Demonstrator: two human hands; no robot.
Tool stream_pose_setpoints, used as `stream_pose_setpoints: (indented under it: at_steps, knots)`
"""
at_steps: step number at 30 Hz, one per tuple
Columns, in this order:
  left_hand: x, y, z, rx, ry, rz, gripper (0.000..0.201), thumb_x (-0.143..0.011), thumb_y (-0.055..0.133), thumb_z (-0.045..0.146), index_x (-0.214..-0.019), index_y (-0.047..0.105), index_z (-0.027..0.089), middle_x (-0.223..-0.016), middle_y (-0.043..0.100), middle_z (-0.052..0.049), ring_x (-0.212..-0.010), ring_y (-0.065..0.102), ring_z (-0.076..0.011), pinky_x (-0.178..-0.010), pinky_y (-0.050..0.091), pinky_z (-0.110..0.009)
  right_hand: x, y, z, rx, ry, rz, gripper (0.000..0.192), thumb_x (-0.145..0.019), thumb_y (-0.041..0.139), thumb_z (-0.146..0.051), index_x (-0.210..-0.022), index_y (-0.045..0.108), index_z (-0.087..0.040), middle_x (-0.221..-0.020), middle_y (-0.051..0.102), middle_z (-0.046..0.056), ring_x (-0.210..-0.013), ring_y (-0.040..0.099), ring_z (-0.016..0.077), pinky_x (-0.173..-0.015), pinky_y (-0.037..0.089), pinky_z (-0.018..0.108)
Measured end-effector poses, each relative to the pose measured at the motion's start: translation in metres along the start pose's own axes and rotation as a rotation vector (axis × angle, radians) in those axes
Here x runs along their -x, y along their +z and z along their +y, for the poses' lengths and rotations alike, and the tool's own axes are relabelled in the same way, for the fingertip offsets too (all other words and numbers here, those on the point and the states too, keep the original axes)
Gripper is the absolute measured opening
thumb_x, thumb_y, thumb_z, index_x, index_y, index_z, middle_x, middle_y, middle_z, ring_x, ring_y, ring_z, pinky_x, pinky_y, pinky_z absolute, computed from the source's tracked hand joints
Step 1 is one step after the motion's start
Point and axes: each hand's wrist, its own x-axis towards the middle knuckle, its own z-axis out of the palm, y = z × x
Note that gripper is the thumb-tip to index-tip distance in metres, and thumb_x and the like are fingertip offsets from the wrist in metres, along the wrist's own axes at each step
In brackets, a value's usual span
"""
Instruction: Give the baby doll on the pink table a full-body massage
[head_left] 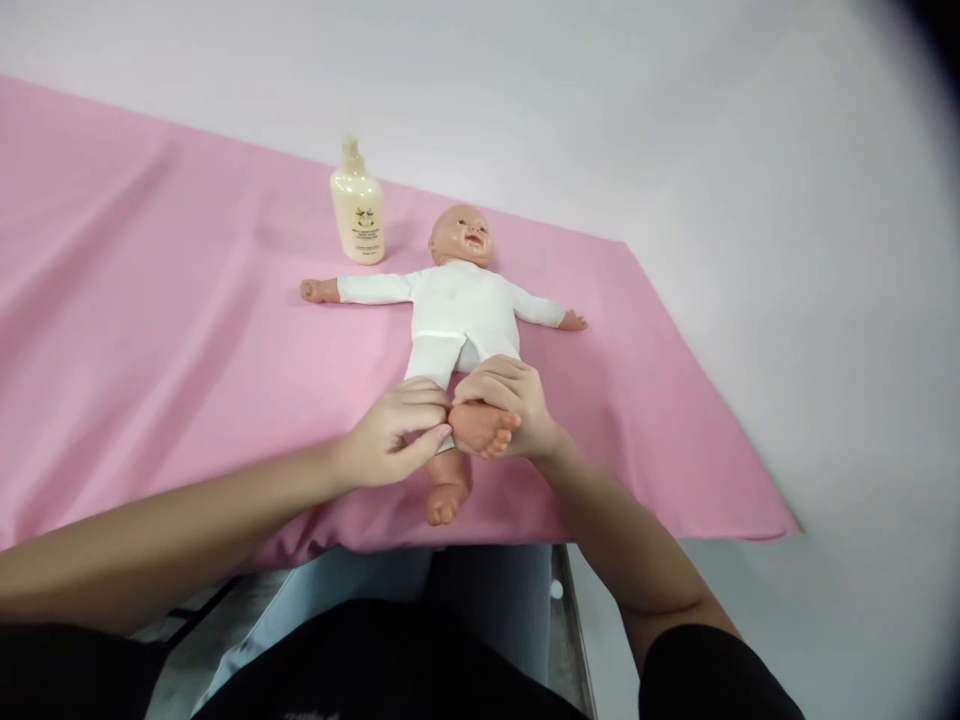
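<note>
A baby doll (465, 300) with a white cloth body lies on its back, arms spread wide and head toward the far edge. My right hand (517, 400) is closed around the doll's raised lower leg, and the bare foot (486, 428) sticks out in front of the palm. Against the heel side of that foot, my left hand (401, 430) has its thumb and fingers drawn together, touching it. The doll's other leg (448, 485) rests straight on the cloth below my hands. The grip's inner side is hidden.
A cream pump bottle (358, 215) stands upright beyond the doll's outstretched arm at left. Pink cloth (187, 330) with soft folds covers the table, whose near edge runs just past the doll's foot. A pale wall (675, 120) rises behind.
</note>
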Motion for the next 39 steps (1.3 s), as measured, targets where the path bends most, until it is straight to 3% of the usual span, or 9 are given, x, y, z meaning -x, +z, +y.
stream_pose_setpoints:
  at_steps: [8, 15, 24, 39]
  knots:
    - [0.000, 0.001, 0.001, 0.154, -0.077, -0.024, 0.040, -0.095, 0.035, 0.030, -0.059, 0.047, 0.019, -0.053, 0.051, -0.001, -0.058, 0.049, -0.0137, -0.065, 0.046, -0.031, -0.005, -0.003, -0.007, -0.061, 0.029, -0.008, 0.034, -0.070, 0.064, -0.054, -0.074, 0.053, -0.022, -0.065, 0.062, 0.000, -0.066, 0.058, 0.0156, -0.069, 0.044, 0.030]
    - [0.003, 0.003, -0.001, 0.150, -0.092, -0.048, 0.041, -0.096, 0.035, 0.031, -0.059, 0.050, 0.018, -0.058, 0.057, -0.002, -0.064, 0.053, -0.0144, -0.068, 0.047, -0.031, -0.005, -0.003, -0.007, -0.112, 0.018, -0.040, 0.045, -0.071, 0.055, -0.067, -0.071, 0.051, -0.022, -0.062, 0.059, 0.000, -0.063, 0.058, 0.0148, -0.068, 0.045, 0.031]
    - [0.003, 0.004, -0.002, 0.145, -0.035, -0.069, 0.039, -0.096, 0.034, 0.028, -0.063, 0.052, 0.017, -0.062, 0.061, -0.004, -0.065, 0.056, -0.0143, -0.071, 0.047, -0.031, -0.007, -0.003, -0.012, -0.188, -0.057, 0.095, 0.033, -0.074, 0.051, -0.055, -0.072, 0.050, -0.022, -0.061, 0.060, -0.001, -0.060, 0.059, 0.0141, -0.063, 0.047, 0.029]
    - [0.003, 0.004, -0.002, 0.109, 0.011, -0.067, 0.035, -0.096, 0.034, 0.026, -0.075, 0.060, 0.015, -0.070, 0.064, -0.006, -0.072, 0.060, -0.0165, -0.076, 0.050, -0.033, -0.010, 0.000, -0.014, -0.207, -0.113, 0.218, 0.036, -0.074, 0.051, -0.057, -0.080, 0.048, -0.022, -0.062, 0.057, -0.002, -0.057, 0.058, 0.0138, -0.059, 0.049, 0.029]
